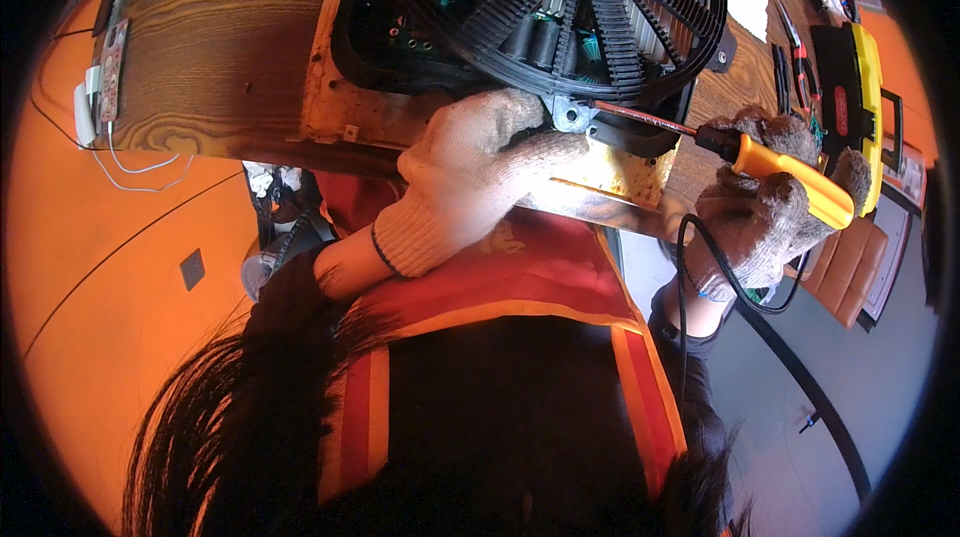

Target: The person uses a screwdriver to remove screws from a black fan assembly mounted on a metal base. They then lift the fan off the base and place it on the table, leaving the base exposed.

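Note:
My left hand (465, 162), in a knitted work glove, pinches a small metal bracket (573, 115) at the near rim of a round black ribbed grille (600, 27). In my gloved right hand (745, 222) is a screwdriver (795, 177) with a yellow-orange handle. Its long reddish shaft points left, and the tip reaches the bracket; whether it sits in a screw I cannot tell. Below the grille lies an open black housing (350, 57) with green circuit boards and dark cylindrical parts. A worn, pale board (325, 102) is under the housing.
The wooden table (210, 47) ends just before my body. A power strip (115, 77) lies at its left edge. Hand tools (800, 62) and a yellow-and-black toolbox (870, 127) are on the right. A black cable (715, 247) loops by my right wrist, near a brown chair (850, 272).

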`<state>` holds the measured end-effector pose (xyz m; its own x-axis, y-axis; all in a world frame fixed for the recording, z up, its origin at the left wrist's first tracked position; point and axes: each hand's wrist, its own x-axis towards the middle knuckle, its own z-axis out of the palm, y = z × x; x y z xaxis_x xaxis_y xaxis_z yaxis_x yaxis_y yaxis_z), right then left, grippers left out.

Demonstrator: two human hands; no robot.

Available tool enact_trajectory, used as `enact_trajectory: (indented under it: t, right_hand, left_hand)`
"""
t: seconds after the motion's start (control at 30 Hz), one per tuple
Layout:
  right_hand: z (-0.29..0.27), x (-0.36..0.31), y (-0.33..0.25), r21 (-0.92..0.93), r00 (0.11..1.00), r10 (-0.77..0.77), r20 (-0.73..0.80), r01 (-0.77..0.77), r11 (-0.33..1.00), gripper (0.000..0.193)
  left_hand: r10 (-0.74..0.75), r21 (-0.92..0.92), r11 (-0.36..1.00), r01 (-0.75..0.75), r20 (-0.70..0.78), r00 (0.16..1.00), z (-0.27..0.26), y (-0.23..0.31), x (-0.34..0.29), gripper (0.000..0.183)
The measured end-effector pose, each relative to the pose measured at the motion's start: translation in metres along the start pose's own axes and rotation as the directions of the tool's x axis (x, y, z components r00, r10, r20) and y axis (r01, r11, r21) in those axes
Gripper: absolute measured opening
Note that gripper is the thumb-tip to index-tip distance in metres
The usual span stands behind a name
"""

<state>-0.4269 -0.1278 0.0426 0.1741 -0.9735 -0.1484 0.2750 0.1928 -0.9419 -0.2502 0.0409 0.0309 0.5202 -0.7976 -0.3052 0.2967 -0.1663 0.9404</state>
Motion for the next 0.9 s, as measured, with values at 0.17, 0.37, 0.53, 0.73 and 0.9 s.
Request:
enact_trajectory:
  t: [0.17, 0.37, 0.53, 0.73, 0.9]
  right_hand:
    - [-0.001, -0.001, -0.001, -0.538, 0.876, -0.346, 0.335, 0.479, 0.693, 0.057]
    - [0.026, -0.005, -0.015, -0.155, 0.83, -0.33, 0.449, 0.437, 0.886, 0.066]
    - [0.039, -0.01, -0.025, -0.311, 0.791, -0.34, 0.509, 0.538, 0.784, 0.065]
    - [0.038, -0.002, -0.035, -0.258, 0.72, -0.185, 0.668, 0.458, 0.851, 0.068]
    - [0.031, 0.001, -0.036, 0.015, 0.718, -0.207, 0.664, 0.264, 0.964, 0.07]
  left_hand:
    - [0.291, 0.189, 0.945, -0.267, -0.113, 0.95, 0.007, -0.03, 0.006, 0.011]
    - [0.438, 0.275, 0.876, -0.396, -0.111, 0.892, 0.008, -0.041, 0.007, 0.012]
    - [0.515, 0.408, 0.807, -0.426, -0.135, 0.847, 0.008, -0.036, 0.009, 0.019]
    - [0.45, 0.384, 0.84, -0.383, -0.099, 0.888, 0.008, -0.032, 0.008, 0.02]
    - [0.563, 0.428, 0.771, -0.473, -0.11, 0.819, 0.007, -0.035, 0.01, 0.019]
